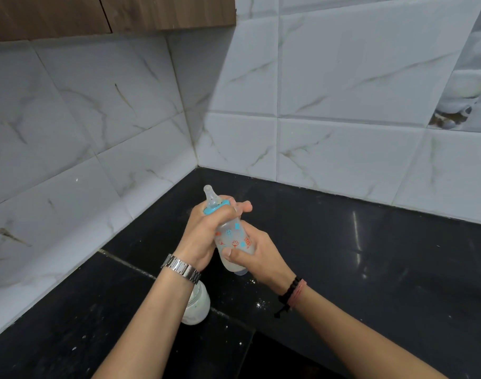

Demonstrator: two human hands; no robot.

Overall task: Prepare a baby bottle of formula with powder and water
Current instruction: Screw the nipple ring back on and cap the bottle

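A clear baby bottle with orange and blue prints, a blue collar and a clear teat is held tilted above the black counter, teat pointing up and to the left. My left hand wraps around its neck and blue collar. My right hand grips the lower body, thumb across the front. The bottle looks cloudy white inside. A glass jar of white powder stands on the counter below my left wrist, partly hidden by my forearm.
The black stone counter meets white marble-look tiled walls in a corner behind the bottle. Specks of white powder lie on the counter near my right wrist. A wooden cabinet hangs at the upper left.
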